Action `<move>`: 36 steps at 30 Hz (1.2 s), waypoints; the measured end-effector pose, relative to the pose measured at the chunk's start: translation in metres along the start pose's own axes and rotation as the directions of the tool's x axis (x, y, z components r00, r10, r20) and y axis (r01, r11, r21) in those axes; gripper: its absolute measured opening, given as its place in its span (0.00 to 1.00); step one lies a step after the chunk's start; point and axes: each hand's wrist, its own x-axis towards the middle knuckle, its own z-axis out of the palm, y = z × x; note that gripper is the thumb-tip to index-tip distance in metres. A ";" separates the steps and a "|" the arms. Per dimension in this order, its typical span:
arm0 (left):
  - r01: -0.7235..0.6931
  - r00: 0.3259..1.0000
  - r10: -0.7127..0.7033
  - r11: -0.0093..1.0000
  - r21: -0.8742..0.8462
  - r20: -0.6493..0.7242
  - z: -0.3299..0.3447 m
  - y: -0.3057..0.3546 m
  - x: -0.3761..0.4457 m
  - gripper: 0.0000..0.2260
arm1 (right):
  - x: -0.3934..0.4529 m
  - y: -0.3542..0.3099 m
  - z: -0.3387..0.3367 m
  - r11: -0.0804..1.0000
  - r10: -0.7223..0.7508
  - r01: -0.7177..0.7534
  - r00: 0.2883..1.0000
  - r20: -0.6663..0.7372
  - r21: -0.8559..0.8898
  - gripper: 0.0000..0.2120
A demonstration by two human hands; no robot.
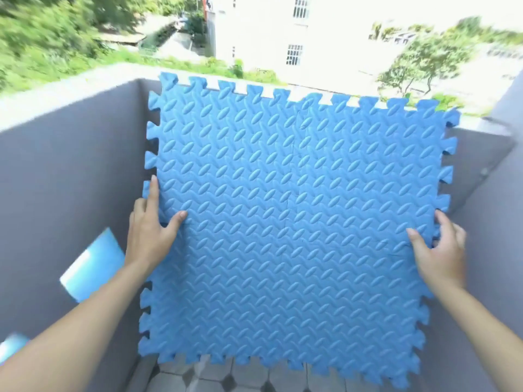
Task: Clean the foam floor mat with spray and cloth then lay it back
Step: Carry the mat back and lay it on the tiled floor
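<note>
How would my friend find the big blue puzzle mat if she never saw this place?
Look at the grey balcony wall with trees beyond it. Held up in front of it, between the left hand and right hand, is the foam mat. It alone has jigsaw-tooth edges and a woven leaf texture; the blue pieces lower left look smooth.

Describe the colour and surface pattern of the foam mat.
Blue foam mat, embossed with a repeating leaf-like pattern; head view.

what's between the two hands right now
In the head view, only the blue foam mat spans the stretch between the left hand and the right hand. Each hand grips one side edge, holding it upright before the grey wall.
</note>
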 end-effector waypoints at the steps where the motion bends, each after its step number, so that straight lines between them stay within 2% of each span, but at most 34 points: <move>1: 0.019 1.000 -0.019 0.999 0.026 0.003 -0.025 0.023 0.017 0.39 | 0.022 -0.033 -0.015 1.000 0.001 0.000 0.998 0.058 -0.010 0.29; 6: 0.094 0.996 -0.093 0.993 0.078 -0.007 -0.170 0.149 0.088 0.37 | 0.129 -0.214 -0.093 0.999 0.007 0.001 0.971 0.238 -0.033 0.32; 10: 0.200 0.979 -0.201 0.978 0.049 0.014 -0.278 0.211 0.100 0.38 | 0.164 -0.336 -0.138 1.000 0.010 -0.013 0.920 0.393 0.004 0.31; 13: 0.272 0.962 -0.271 0.961 0.052 -0.032 -0.350 0.216 0.105 0.39 | 0.159 -0.405 -0.130 0.998 0.016 -0.045 0.865 0.502 0.047 0.28; 16: 0.298 0.948 -0.289 0.953 0.055 -0.130 -0.414 0.218 0.101 0.38 | 0.153 -0.455 -0.109 0.983 -0.043 -0.061 0.835 0.548 0.171 0.29; 21: 0.391 0.894 -0.347 0.913 0.117 -0.283 -0.517 0.208 0.059 0.39 | 0.114 -0.544 -0.073 0.966 -0.138 -0.040 0.757 0.638 0.255 0.28; 24: 0.479 0.815 -0.403 0.873 0.094 -0.416 -0.566 0.209 -0.001 0.39 | 0.074 -0.589 -0.054 0.943 -0.249 0.005 0.679 0.690 0.334 0.28; 30: 0.679 0.565 -0.571 0.732 -0.056 -0.595 -0.660 0.193 -0.159 0.46 | -0.056 -0.679 -0.003 0.867 -0.490 0.127 0.402 0.774 0.482 0.27; 33: 0.785 0.442 -0.616 0.618 -0.052 -0.652 -0.694 0.208 -0.243 0.54 | -0.134 -0.716 0.009 0.777 -0.630 0.226 0.264 0.731 0.588 0.28; 36: 0.861 0.294 -0.617 0.502 -0.078 -0.730 -0.720 0.221 -0.332 0.53 | -0.229 -0.740 0.007 0.646 -0.757 0.281 0.120 0.642 0.710 0.28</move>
